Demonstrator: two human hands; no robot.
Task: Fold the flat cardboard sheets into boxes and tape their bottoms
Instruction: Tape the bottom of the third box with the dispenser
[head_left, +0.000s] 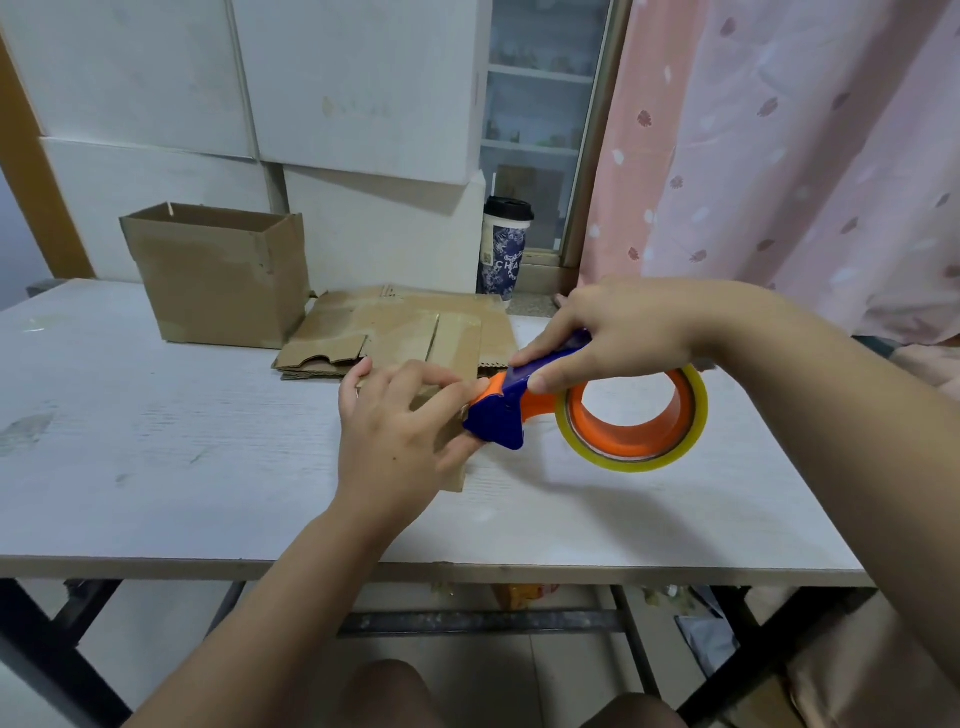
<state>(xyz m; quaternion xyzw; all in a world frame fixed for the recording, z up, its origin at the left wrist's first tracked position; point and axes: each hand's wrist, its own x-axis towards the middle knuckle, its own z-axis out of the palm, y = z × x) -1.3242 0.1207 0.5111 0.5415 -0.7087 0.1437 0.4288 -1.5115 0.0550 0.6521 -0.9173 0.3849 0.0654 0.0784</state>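
A small folded cardboard box (452, 364) stands mid-table, mostly hidden behind my left hand (395, 431), which holds it with fingers curled over its near side. My right hand (613, 332) grips the blue and orange tape dispenser (511, 410) by its handle. The dispenser's blue head meets the box's right side beside my left fingertips. Its roll of clear tape (631, 418) hangs to the right above the table. A stack of flat cardboard sheets (363, 332) lies just behind the box. A finished open box (218, 275) stands at the back left.
The white table (156, 457) has its front edge near me. A paper cup with a black lid (504, 249) stands at the back by the window. A pink curtain (779, 156) hangs on the right. White boards lean against the wall behind.
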